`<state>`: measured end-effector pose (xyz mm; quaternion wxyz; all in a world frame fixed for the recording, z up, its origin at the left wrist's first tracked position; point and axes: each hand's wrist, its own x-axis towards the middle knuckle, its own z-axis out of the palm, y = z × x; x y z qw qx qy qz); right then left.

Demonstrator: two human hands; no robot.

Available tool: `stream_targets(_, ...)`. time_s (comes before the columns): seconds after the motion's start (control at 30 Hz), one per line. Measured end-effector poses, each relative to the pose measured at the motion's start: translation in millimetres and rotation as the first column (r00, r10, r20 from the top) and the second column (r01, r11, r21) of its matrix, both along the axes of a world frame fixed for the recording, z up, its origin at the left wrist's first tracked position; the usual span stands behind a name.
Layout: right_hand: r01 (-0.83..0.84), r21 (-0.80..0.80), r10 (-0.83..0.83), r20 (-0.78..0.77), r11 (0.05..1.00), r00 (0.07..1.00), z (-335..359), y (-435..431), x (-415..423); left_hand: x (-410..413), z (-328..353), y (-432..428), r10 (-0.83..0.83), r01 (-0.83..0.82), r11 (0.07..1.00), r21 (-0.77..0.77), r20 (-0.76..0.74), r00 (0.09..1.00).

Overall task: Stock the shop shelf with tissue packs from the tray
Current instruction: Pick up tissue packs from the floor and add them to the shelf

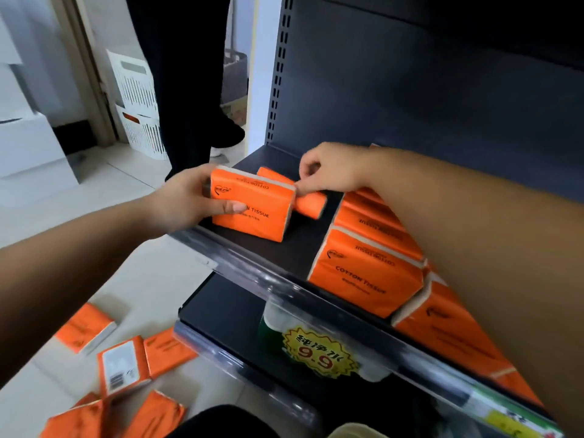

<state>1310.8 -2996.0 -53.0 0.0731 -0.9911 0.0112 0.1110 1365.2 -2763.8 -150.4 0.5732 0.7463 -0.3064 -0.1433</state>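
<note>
Left hand [189,203] gripped the tissue pack [252,213] upright on the shelf [303,245], thumb across its face, right hand [328,170] pinching its top corner (probably squaring it with the stocked row [366,273]).

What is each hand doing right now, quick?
Left hand: grips the upright orange tissue pack on the shelf.
Right hand: fingers curled, pinching that pack's top corner.

Pack [252,210] on shelf [303,245]; row [366,273] right; packs [123,365] on floor [132,279].
</note>
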Motion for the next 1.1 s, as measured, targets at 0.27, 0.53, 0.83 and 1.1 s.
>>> stream_targets(0.27, 0.057, -0.264, -0.102, -0.162, 0.963, 0.981, -11, 24, 24, 6, -5, 33, -0.022, 0.022, 1.000, 0.018, -0.008, 1.000)
stream_targets(0.53, 0.166, -0.077, -0.181, -0.288, 0.983, 0.940, -17, 27, 27, 5, -5, 26, -0.023, 0.023, 1.000, -0.007, 0.010, 1.000)
stream_targets(0.83, 0.153, -0.026, -0.151, 0.044, 0.988, 0.987, -5, 5, 32, 22, 6, -23, 0.115, -0.113, 0.988, 0.102, -0.015, 0.993)
stream_targets(1.1, 0.260, -0.042, -0.237, 0.289, 0.965, 0.928, -9, -46, 47, 49, 3, -103, 0.260, -0.256, 0.958, 0.132, -0.013, 0.966)
